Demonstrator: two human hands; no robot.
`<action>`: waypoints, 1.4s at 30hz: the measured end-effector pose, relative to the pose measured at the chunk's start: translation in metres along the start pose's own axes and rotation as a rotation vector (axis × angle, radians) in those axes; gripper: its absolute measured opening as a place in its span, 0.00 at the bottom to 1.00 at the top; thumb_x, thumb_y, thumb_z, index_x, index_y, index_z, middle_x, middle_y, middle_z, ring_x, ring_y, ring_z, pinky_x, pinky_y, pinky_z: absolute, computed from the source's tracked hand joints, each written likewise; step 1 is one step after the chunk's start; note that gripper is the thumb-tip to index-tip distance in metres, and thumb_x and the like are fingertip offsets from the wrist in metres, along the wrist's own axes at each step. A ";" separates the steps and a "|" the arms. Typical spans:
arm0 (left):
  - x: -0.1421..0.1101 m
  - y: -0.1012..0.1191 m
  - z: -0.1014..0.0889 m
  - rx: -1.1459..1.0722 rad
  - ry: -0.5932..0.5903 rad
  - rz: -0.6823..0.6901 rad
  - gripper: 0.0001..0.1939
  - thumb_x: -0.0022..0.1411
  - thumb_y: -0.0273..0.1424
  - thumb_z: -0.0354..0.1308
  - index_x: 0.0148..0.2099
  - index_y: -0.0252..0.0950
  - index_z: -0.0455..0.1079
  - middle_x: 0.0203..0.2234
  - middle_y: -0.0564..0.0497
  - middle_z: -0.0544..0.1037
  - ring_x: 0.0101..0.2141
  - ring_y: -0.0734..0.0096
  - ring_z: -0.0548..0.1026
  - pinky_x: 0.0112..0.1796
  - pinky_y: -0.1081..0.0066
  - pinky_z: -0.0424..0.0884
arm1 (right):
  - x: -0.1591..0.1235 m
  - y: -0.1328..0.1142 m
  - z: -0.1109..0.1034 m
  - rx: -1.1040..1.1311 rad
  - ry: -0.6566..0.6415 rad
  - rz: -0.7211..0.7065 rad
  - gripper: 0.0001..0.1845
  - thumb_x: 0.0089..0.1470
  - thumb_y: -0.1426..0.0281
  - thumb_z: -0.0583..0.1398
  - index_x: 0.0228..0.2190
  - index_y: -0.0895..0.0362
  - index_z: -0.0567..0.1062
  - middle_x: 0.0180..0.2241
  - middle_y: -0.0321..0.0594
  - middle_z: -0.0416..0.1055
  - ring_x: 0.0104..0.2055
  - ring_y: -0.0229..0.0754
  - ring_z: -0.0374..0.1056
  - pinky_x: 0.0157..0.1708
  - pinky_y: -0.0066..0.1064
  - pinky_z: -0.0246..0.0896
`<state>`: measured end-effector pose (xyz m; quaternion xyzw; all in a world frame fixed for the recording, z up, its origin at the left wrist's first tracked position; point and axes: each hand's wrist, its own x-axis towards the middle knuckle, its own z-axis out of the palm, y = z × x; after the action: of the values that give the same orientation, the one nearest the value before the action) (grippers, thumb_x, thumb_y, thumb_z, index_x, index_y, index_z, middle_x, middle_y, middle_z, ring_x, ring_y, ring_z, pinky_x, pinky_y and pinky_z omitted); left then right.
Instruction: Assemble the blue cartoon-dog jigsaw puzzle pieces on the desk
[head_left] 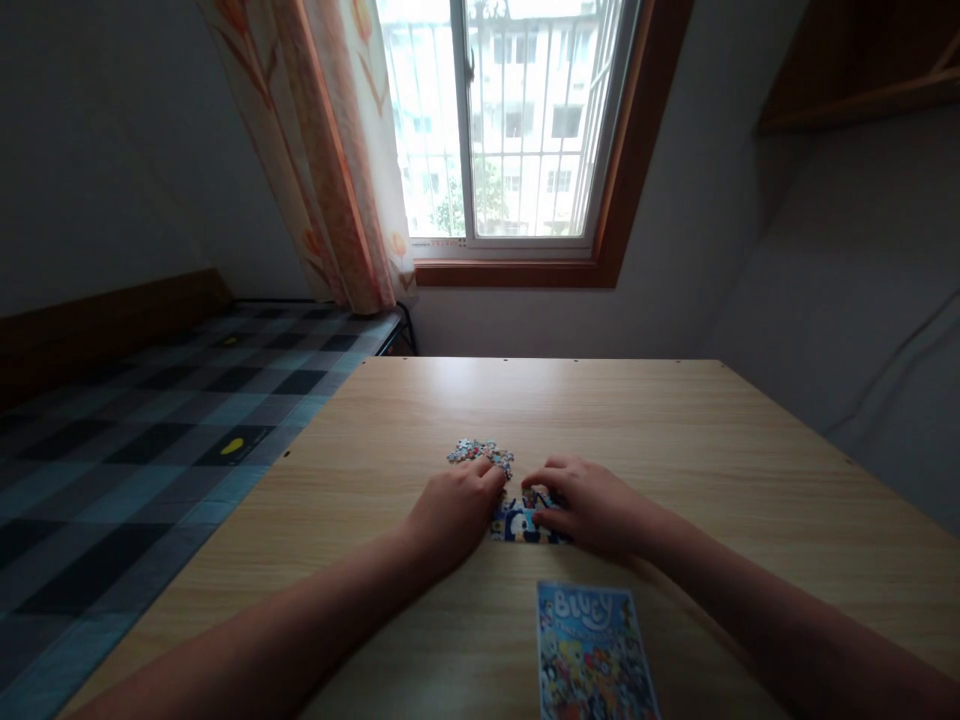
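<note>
A partly joined jigsaw puzzle with a blue cartoon figure lies flat on the table between my hands. My left hand rests at its left edge, fingers bent and close together; the fingertips and anything under them are hidden. From the right, my right hand reaches over the puzzle. Its thumb and forefinger are apart, touching the right part of the picture, and no piece shows between them. Just beyond my left hand is a small heap of loose puzzle pieces.
Nearer to me lies a colourful sheet or box lid marked "Bluey". The wooden table reaches toward a barred window. On the left are a bed with a checked cover and a flowered curtain.
</note>
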<state>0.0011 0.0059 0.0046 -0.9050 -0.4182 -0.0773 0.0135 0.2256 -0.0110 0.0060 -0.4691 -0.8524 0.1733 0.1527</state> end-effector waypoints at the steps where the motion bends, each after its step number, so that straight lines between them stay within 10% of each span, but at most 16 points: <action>1: 0.000 0.000 -0.001 0.015 -0.002 -0.002 0.09 0.70 0.28 0.48 0.40 0.36 0.69 0.36 0.47 0.75 0.38 0.63 0.75 0.39 0.64 0.73 | 0.000 0.001 -0.001 0.002 -0.010 0.001 0.16 0.55 0.66 0.66 0.46 0.48 0.78 0.41 0.41 0.75 0.45 0.48 0.70 0.44 0.36 0.61; 15: -0.007 0.009 -0.013 -0.044 0.057 -0.010 0.09 0.68 0.30 0.50 0.41 0.36 0.71 0.40 0.45 0.75 0.40 0.62 0.74 0.42 0.62 0.73 | -0.004 0.014 -0.007 0.060 -0.025 0.058 0.13 0.52 0.70 0.66 0.42 0.54 0.77 0.38 0.41 0.74 0.40 0.44 0.68 0.40 0.33 0.61; 42: -0.005 0.021 -0.024 -0.110 -0.183 -0.083 0.12 0.61 0.39 0.60 0.42 0.37 0.71 0.42 0.45 0.73 0.42 0.57 0.75 0.42 0.62 0.72 | -0.007 -0.008 -0.003 -0.073 -0.002 0.071 0.19 0.47 0.61 0.70 0.41 0.53 0.77 0.40 0.44 0.74 0.44 0.51 0.68 0.40 0.38 0.60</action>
<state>0.0107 -0.0134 0.0285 -0.8895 -0.4500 -0.0175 -0.0777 0.2245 -0.0208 0.0112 -0.5041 -0.8411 0.1480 0.1286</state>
